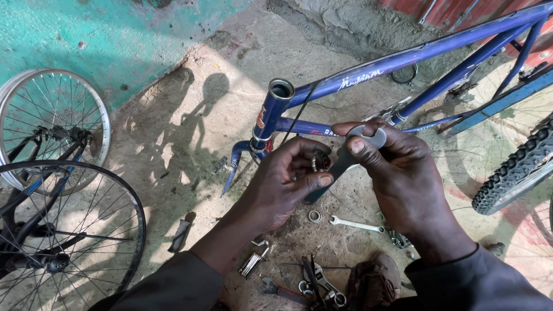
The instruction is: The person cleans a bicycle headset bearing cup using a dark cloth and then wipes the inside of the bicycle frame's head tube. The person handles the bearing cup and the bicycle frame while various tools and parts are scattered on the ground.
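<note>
The grip of the right hand [397, 173] is clenched on a flat grey wrench [345, 161], thumb and fingers pinching its round upper end while the dark lower shaft slants down to the left. The left hand [282, 184] curls around a small metal part [321, 162], shiny and ring-like, mostly hidden by the fingers; its thumb presses against the wrench's shaft. Both hands hover over the dusty concrete floor [190, 132], just in front of the head tube of a blue bicycle frame [403, 57] lying on its side. On the floor below the hands lie a small metal ring [314, 216], a silver spanner [357, 224] and a folding set of hex keys [254, 260]. Two spoked wheels [63, 224] rest at the left.
</note>
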